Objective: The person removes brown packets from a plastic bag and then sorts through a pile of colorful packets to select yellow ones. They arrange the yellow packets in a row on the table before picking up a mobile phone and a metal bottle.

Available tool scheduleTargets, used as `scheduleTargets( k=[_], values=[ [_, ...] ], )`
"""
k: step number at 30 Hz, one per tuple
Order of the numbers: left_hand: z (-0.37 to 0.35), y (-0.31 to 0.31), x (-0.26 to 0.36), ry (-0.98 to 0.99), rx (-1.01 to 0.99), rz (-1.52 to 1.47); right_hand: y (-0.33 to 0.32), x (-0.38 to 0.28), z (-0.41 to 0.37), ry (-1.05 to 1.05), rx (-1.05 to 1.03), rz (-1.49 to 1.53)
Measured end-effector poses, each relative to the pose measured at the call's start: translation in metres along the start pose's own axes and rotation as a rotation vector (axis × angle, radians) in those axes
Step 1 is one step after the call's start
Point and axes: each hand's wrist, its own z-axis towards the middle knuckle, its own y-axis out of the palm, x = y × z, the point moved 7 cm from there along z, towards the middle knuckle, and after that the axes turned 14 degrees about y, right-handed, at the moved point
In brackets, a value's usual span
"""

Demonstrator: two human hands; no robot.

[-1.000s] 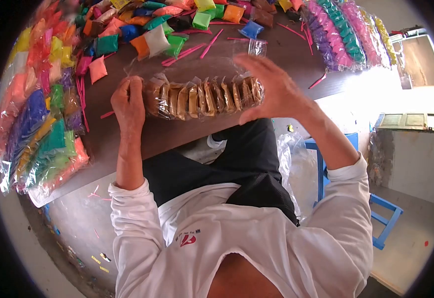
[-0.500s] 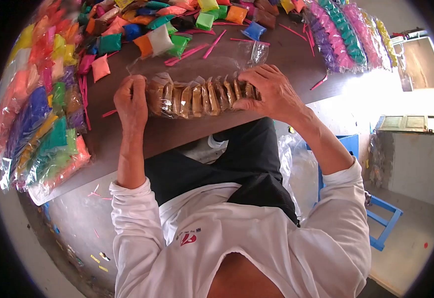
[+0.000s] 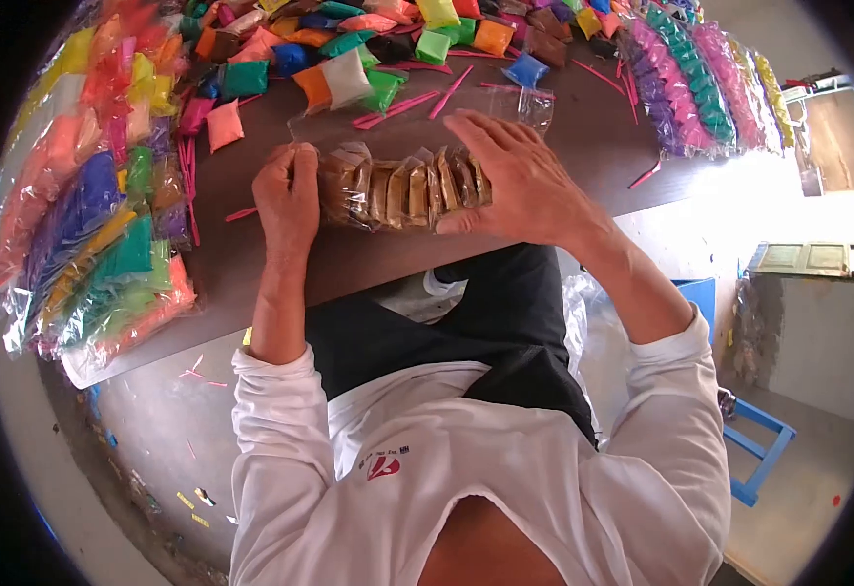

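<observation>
A long clear plastic bag with a row of several brown packets [image 3: 402, 190] standing side by side lies across the dark table in front of me. Closed around the bag's left end is my left hand [image 3: 287, 195], thumb on top. My right hand [image 3: 524, 186] covers the row's right end, its fingers stretched out and its thumb spread wide below them. Part of the packets is hidden under that palm. Beyond the right fingers, the bag's clear, flat mouth [image 3: 520, 103] lies on the table.
Loose colourful packets [image 3: 349, 78] and pink strips [image 3: 397, 107] are scattered at the table's back. Filled clear bags are piled on the left [image 3: 95, 234], and more filled bags [image 3: 686, 88] lie at the back right. A blue stool frame [image 3: 764, 454] stands on the floor at right.
My right hand has shifted left over the row of brown packets, and its fingers have straightened and spread. My left hand keeps its hold. The whole view has shifted slightly.
</observation>
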Motion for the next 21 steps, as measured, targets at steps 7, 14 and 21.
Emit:
scheduleTargets(
  k=[7, 14, 21],
  values=[
    [-0.003, -0.001, -0.002, -0.018, 0.036, -0.045, 0.023, 0.007, 0.001, 0.077, -0.241, 0.032],
    [-0.002, -0.002, -0.001, -0.077, 0.014, -0.051, -0.002, -0.026, 0.009, -0.127, 0.140, 0.145],
    [-0.005, 0.000, -0.010, 0.010, 0.060, -0.172, 0.037, -0.068, 0.058, -0.168, -0.259, 0.304]
  ],
)
